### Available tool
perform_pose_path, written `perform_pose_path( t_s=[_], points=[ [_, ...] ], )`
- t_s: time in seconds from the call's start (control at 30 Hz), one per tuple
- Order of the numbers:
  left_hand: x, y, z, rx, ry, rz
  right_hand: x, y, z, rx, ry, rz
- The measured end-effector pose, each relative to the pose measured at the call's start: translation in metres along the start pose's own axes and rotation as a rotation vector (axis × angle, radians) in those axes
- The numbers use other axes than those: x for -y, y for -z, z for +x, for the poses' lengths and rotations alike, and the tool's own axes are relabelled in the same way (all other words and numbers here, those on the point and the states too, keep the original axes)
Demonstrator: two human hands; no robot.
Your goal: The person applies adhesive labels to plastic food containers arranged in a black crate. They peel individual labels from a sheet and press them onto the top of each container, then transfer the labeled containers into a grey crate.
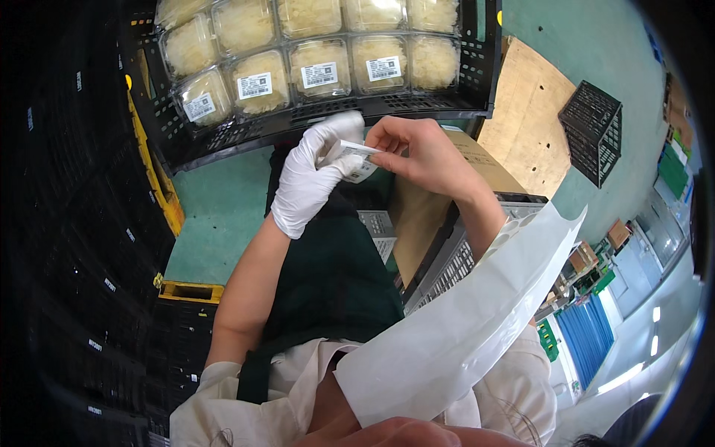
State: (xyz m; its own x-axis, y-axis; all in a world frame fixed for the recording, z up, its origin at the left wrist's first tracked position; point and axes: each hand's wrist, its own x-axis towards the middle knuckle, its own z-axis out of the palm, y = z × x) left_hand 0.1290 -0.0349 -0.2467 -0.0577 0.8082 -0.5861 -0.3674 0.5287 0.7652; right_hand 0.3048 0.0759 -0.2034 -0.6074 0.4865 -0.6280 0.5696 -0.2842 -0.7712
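My left hand [313, 173], in a white glove, holds a roll of printed labels [357, 167] at about chest height. My bare right hand [419, 153] pinches the label strip's edge between thumb and fingers. Just beyond both hands is a black plastic crate [251, 134] with rows of clear plastic boxes of a pale, shredded food. In the nearest row, several boxes bear a white label, such as one clear box [329, 50]; the rightmost box [434, 56] shows none. A large white sheet [458, 335] with a row of round shapes along one edge hangs near my right arm.
Stacks of black crates [84, 223] rise at the left, with yellow edges [151, 179]. Right of my legs stand a cardboard box [424, 223] and a grey crate [447, 274]. A plywood board [525, 112] and another black crate [592, 128] lie on the green floor farther right.
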Motion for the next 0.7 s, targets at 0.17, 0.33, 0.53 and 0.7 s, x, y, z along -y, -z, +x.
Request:
perform_pose_path(
  t_s=[0.17, 0.33, 0.53, 0.7],
  points=[
    [-0.001, -0.001, 0.004, -0.008, 0.151, 0.070, -0.010, -0.016, -0.015, -0.287, 0.133, -0.059],
    [0.001, -0.027, 0.005, 0.011, 0.120, 0.083, -0.029, 0.000, -0.001, -0.502, 0.435, -0.441],
    [0.034, -0.017, -0.007, 0.209, 0.221, 0.445, -0.076, 0.103, 0.010, -0.729, -0.111, -0.419],
    [0.037, -0.008, -0.014, 0.176, 0.219, 0.320, -0.121, 0.107, 0.050, -0.588, -0.152, -0.844]
  ],
)
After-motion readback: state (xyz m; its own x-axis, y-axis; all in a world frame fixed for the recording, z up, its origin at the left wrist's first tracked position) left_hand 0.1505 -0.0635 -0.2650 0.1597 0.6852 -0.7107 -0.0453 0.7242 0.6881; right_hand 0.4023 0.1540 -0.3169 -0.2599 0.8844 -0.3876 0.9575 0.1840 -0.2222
